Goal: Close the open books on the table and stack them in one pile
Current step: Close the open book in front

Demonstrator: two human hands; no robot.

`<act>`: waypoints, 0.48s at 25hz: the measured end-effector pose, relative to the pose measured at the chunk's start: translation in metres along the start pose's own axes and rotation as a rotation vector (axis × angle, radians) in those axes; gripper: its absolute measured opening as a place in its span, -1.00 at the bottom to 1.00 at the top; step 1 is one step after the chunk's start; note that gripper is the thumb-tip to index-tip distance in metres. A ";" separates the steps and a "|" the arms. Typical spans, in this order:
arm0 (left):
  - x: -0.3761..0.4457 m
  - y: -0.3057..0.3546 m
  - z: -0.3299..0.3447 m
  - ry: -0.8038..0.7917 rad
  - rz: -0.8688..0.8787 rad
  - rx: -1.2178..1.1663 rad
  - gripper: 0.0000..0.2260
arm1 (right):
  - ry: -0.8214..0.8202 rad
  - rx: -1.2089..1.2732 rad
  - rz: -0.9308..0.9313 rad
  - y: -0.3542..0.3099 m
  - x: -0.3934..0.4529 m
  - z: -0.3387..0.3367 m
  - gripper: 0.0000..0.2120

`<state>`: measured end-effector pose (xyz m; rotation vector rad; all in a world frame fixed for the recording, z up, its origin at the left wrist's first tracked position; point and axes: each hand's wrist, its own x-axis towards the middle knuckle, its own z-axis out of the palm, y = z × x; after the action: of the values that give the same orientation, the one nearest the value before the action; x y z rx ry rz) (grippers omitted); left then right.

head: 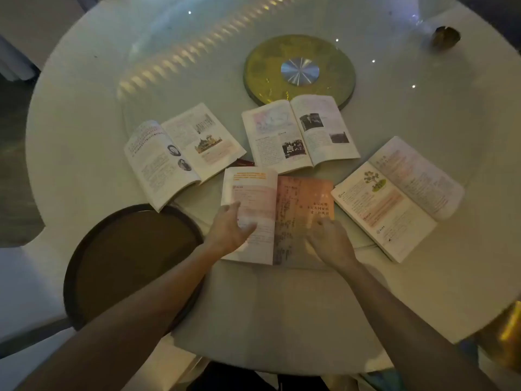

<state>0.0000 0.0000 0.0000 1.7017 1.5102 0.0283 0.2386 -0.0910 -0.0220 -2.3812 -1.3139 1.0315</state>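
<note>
Several open books lie on a round white table (84, 114). The nearest book (282, 198) has a pale left page and an orange right page. My left hand (229, 230) rests flat on its left page, fingers spread. At the lower edge of the orange page my right hand (329, 241) lies with its fingers curled down; I cannot tell whether it grips the page. An open book with portraits (180, 153) lies at the left. An open book with photos (298, 134) lies behind. An open book with a plant picture (400, 196) lies at the right.
A dark round tray (93, 258) sits at the near left, under the corner of the left book. A gold disc with a silver hub (298, 70) marks the table's centre. A small brass object (446, 36) stands far right. A gold shape (507, 331) shows at the right edge.
</note>
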 end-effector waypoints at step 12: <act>-0.007 -0.049 0.024 0.141 -0.354 -0.420 -0.42 | 0.144 0.657 0.516 0.042 -0.007 0.026 -0.69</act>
<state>-0.0289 -0.0226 -0.0405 1.1080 1.7480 0.2647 0.2461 -0.1235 -0.0587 -2.2230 -0.2253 1.1539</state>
